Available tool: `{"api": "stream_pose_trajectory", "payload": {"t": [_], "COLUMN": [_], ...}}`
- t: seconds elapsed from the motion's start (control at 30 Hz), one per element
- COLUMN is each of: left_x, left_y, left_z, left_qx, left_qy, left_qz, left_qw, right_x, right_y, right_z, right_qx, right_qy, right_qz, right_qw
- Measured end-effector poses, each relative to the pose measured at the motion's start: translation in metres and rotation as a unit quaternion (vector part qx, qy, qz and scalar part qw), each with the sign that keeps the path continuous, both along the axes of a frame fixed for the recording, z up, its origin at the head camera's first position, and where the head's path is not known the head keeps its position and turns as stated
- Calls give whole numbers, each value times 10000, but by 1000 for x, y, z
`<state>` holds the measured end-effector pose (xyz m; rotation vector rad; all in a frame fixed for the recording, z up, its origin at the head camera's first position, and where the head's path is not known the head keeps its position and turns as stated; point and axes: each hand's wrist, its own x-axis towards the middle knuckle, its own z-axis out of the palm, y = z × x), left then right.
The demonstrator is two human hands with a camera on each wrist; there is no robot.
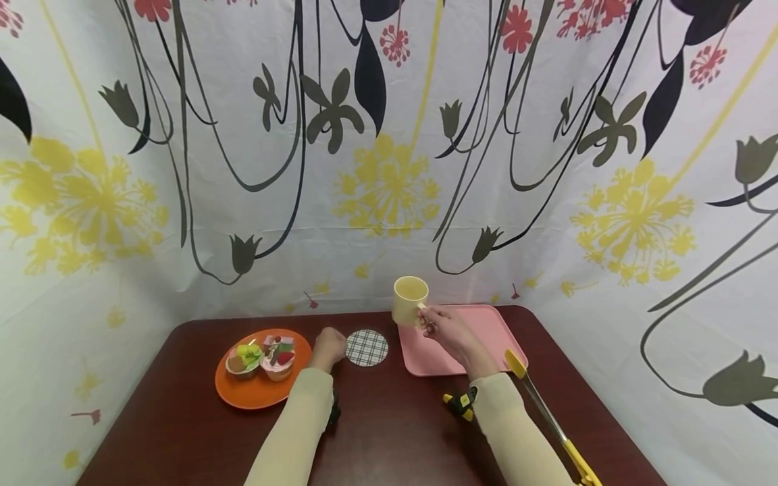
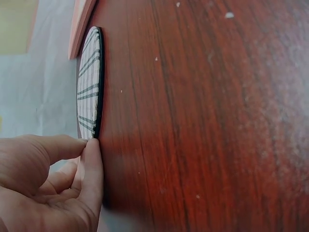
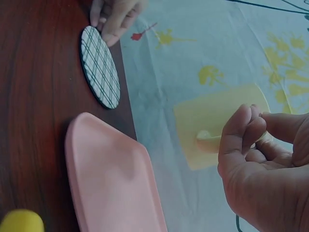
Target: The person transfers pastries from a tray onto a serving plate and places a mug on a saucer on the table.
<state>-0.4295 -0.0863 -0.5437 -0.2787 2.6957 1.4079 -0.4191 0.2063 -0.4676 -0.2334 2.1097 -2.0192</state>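
Observation:
A pale yellow mug [image 1: 410, 300] hangs upright in the air over the left back part of the pink tray [image 1: 486, 331]. My right hand [image 1: 448, 332] grips it by the handle, with fingers curled round the loop, as the right wrist view shows for the mug [image 3: 217, 121]. On the table lies a round checked coaster [image 1: 367, 348] with a dark edge. My left hand [image 1: 329, 347] pinches the near-left rim of this coaster [image 2: 90, 82] between thumb and fingers. The coaster sits between the orange plate and the tray.
An orange plate [image 1: 243, 399] with two decorated toy cupcakes [image 1: 277, 358] stands at the left. Yellow-tipped tongs [image 1: 547, 412] lie along the right side, close to my right forearm. A flowered curtain [image 1: 389, 169] rises behind the dark wooden table [image 1: 389, 432].

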Motion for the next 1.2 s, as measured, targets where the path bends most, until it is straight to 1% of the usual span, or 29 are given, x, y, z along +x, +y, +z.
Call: {"api": "stream_pose_trajectory", "payload": {"t": [0.1, 0.3, 0.37, 0.4, 0.53, 0.67, 0.8, 0.97, 1.2], "left_x": [0, 2, 2, 2, 6, 12, 16, 15, 12], "left_y": [0, -2, -4, -5, -6, -5, -3, -4, -6], "left_z": [-2, -3, -2, -1, 2, 7, 11, 14, 10], "left_qx": [32, -32, -77, -97, -157, -154, -31, 64, 108], "left_qy": [-37, 167, 173, 213, 181, 226, 271, 310, 327], "left_qz": [-46, -30, 12, 17, 116, 172, 231, 252, 216], "left_qw": [10000, 9999, 9998, 9997, 9996, 9995, 9994, 9992, 9992], "right_x": [3, 9, 11, 11, 15, 19, 20, 19, 20], "right_y": [-6, -22, -28, -32, -45, -56, -64, -71, -78], "right_z": [-3, -9, -11, -13, -20, -29, -35, -40, -47], "right_qx": [114, 106, 86, 68, -83, -219, -270, -202, -136], "right_qy": [-22, -57, -7, 5, -39, -167, -177, -142, -181], "right_qz": [107, 242, 314, 352, 452, 436, 437, 454, 497], "right_qw": [9999, 9996, 9995, 9994, 9989, 9987, 9985, 9987, 9985]}}
